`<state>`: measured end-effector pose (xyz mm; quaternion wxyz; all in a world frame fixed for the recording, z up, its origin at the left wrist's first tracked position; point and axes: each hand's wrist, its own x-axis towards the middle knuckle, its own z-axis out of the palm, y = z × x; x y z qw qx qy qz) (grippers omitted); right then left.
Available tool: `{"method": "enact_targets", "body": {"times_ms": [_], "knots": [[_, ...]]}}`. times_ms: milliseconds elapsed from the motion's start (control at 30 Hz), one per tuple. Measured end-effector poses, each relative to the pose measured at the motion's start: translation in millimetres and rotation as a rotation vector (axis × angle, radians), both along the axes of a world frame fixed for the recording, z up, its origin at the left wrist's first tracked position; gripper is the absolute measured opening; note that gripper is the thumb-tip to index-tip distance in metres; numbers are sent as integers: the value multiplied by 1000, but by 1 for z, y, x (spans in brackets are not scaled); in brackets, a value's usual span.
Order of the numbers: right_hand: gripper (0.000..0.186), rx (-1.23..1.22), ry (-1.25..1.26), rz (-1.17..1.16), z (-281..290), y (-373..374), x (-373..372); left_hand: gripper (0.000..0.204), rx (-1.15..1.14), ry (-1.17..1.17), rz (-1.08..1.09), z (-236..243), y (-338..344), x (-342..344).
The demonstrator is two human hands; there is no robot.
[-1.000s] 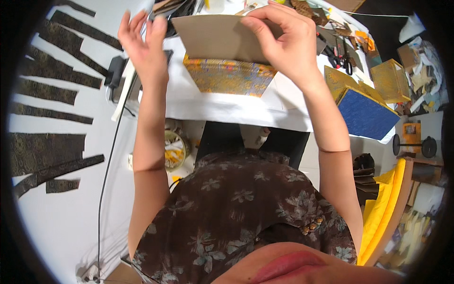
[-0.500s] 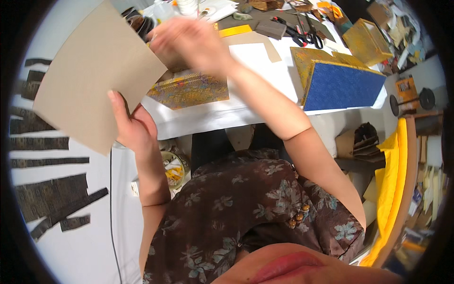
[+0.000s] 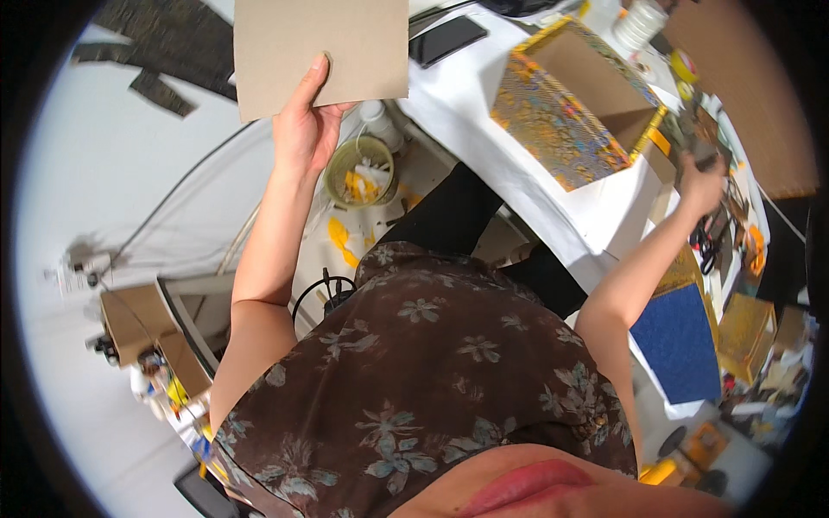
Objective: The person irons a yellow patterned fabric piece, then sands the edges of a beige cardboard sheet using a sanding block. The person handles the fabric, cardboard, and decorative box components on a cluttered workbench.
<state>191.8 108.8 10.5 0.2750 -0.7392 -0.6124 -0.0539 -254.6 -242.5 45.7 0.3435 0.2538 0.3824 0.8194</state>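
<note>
My left hand [image 3: 306, 129] grips the lower edge of a stiff beige cardboard sheet [image 3: 324, 56], thumb flat on its face, up at the top left. On the far right of the worktable, my right hand [image 3: 704, 183] has its fingers closed around a small dark grey block [image 3: 704, 155], partly hidden by the fingers. Black-handled scissors [image 3: 713, 246] lie just nearer than that hand. Between the two hands stands an open box [image 3: 553, 129] covered in gold, multicoloured patterned paper, with a plain brown inside.
A black phone [image 3: 449, 41] lies by the box on the white-covered table. A blue panel [image 3: 678, 345] with gold-patterned sides stands at the right edge. Below the table is a waste bucket [image 3: 339, 192] with scraps. Dark patterned strips [image 3: 164, 93] hang at the upper left.
My view has turned to the left. The right hand has gone from beside the sheet to the grey block on the right. My left hand keeps hold of the cardboard.
</note>
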Motion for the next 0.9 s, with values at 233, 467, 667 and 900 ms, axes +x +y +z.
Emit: {"method": "enact_targets", "body": {"times_ms": [233,467,667,900], "knots": [[63,421,687,1563,37,-244,-261,40,-23,-36,96,-21,-71,-8],[61,202,853,1678,-33,-296,-388,46,-114,-11,219,-49,-100,-46],[59,-86,775,1695,-91,-294,-418,45,-90,-58,346,-61,-118,-89],[59,32,807,1689,-88,-297,-448,50,-119,-76,375,-73,-128,-101]]}}
